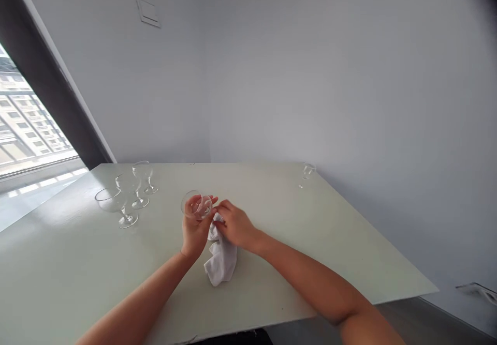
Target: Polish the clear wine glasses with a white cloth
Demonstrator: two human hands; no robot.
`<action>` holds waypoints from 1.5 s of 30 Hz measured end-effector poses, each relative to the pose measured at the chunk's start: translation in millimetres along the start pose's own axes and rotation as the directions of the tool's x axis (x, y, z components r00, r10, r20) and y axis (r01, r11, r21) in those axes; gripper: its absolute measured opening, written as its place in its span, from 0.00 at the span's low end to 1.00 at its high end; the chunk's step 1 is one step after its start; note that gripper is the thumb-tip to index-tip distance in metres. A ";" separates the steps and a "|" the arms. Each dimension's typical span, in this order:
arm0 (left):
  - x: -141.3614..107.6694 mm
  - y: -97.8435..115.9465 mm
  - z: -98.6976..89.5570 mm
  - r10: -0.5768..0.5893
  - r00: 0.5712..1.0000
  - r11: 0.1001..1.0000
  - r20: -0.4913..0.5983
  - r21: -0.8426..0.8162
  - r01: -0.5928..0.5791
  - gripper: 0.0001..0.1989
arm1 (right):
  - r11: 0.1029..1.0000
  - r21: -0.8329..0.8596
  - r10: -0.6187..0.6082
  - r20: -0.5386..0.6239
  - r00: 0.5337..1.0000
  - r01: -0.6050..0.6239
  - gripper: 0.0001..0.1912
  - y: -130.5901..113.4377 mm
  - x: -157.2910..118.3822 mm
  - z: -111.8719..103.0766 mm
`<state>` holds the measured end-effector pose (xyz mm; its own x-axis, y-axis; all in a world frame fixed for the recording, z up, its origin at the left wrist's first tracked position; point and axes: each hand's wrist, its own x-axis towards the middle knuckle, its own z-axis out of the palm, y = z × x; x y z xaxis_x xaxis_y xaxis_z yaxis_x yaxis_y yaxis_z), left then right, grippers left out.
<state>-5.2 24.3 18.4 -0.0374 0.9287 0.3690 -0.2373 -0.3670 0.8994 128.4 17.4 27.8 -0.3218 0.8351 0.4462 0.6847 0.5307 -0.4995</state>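
Observation:
My left hand (195, 231) is wrapped round a clear stemmed glass (190, 203), tilted so that its round rim faces up and left. Close beside it, my right hand (235, 223) is closed on a white cloth (223, 262), whose loose end hangs down toward the table. The right fingers and the cloth meet the glass at its stem or foot end; that part is mostly hidden behind the fingers.
Three stemmed glasses (128, 220) stand in a row on the left of the pale table (310, 241). A small clear glass (308, 171) stands near the far right edge. Walls border the table's back and right, and a window (31, 122) is at left.

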 end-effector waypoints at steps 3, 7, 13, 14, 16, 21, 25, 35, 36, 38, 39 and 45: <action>-3.0 -11.0 2.3 -0.010 0.999 0.998 0.050 0.067 0.006 0.24 | 0.997 0.077 0.002 0.046 0.999 -0.006 0.12 0.2 7.6 17.4; -1.1 -34.7 -0.8 -0.051 0.991 0.969 0.126 0.245 0.019 0.38 | 0.985 0.157 0.075 -0.063 0.995 -0.064 0.09 30.1 16.1 22.2; -3.3 -63.9 -5.8 -0.248 0.819 0.731 0.517 0.655 -0.191 0.22 | 0.893 0.111 0.448 -0.299 0.842 -0.436 0.08 129.8 17.9 -18.5; -3.7 -65.4 -5.9 -0.237 0.801 0.700 0.549 0.669 -0.251 0.20 | 0.871 0.099 0.486 -0.322 0.813 -0.481 0.08 147.0 14.0 -28.2; -3.7 -66.6 -5.9 -0.222 0.787 0.641 0.575 0.694 -0.326 0.19 | 0.821 0.072 0.549 -0.368 0.750 -0.566 0.08 177.7 3.5 -47.5; -1.9 -67.3 -7.2 -0.200 0.761 0.547 0.617 0.715 -0.436 0.18 | 0.690 0.027 0.656 -0.444 0.610 -0.723 0.06 227.3 -21.1 -82.2; -2.0 -67.4 -8.0 -0.191 0.755 0.511 0.627 0.720 -0.469 0.18 | 0.613 0.022 0.707 -0.461 0.536 -0.789 0.05 245.0 -25.5 -90.6; -3.5 -64.5 -6.1 -0.198 0.772 0.526 0.604 0.730 -0.436 0.18 | 0.576 0.051 0.723 -0.498 0.479 -0.816 0.05 242.1 -16.5 -93.5; -3.3 -62.8 -5.8 -0.202 0.787 0.553 0.583 0.731 -0.400 0.19 | 0.581 0.060 0.716 -0.511 0.475 -0.812 0.04 237.9 -18.1 -94.6; -1.8 -59.6 -5.3 -0.226 0.834 0.633 0.504 0.726 -0.267 0.21 | 0.594 0.079 0.697 -0.548 0.463 -0.801 0.08 227.1 -22.6 -95.8; -0.3 -58.5 -5.3 -0.243 0.863 0.683 0.444 0.709 -0.173 0.21 | 0.604 0.086 0.685 -0.564 0.461 -0.792 0.11 220.4 -25.0 -95.2; 10.6 -65.5 -7.1 -0.262 0.965 0.900 -0.011 0.358 0.249 0.17 | 0.769 0.078 0.613 -0.373 0.697 -0.634 0.18 150.0 -29.7 -53.7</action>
<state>3.1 58.5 -38.2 0.0156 0.9929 0.1177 0.1248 -0.1188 0.9851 275.8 64.5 -20.5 0.4391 0.8531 0.2817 0.6798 -0.1105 -0.7250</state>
